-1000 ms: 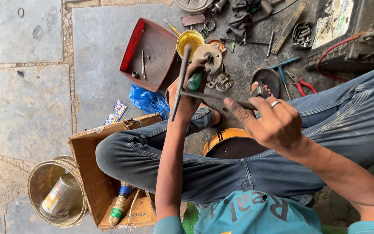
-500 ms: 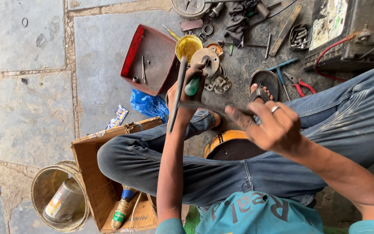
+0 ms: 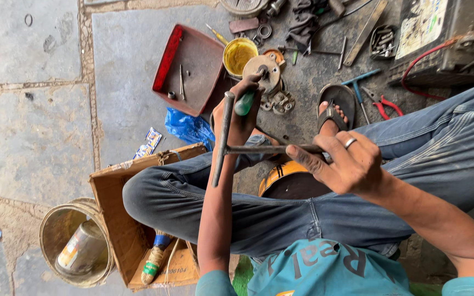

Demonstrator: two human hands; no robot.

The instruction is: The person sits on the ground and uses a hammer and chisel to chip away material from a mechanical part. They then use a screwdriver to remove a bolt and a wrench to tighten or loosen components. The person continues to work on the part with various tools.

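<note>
My left hand [image 3: 241, 118] is closed around a green-handled screwdriver [image 3: 244, 103], raised over the round metal disc [image 3: 261, 68]. A metal T-shaped wrench [image 3: 259, 149] hangs in front of me. Its crossbar [image 3: 221, 140] runs across my left wrist, and its shaft points right into my right hand [image 3: 349, 164]. That hand wears a ring and pinches the shaft's end between fingers and thumb. Both hands are above my crossed legs in blue jeans [image 3: 281, 214].
On the stone floor lie a red metal tray [image 3: 193, 66], a yellow tin [image 3: 240, 55], a blue plastic bag [image 3: 190, 129], red pliers [image 3: 382, 104] and scattered metal parts. A cardboard box [image 3: 133, 219] and a metal bucket [image 3: 75, 246] stand lower left. A battery box [image 3: 445, 38] is top right.
My right hand, its fingers spread before, has closed on the end of the T-wrench shaft. My left hand has stayed raised, still holding the screwdriver.
</note>
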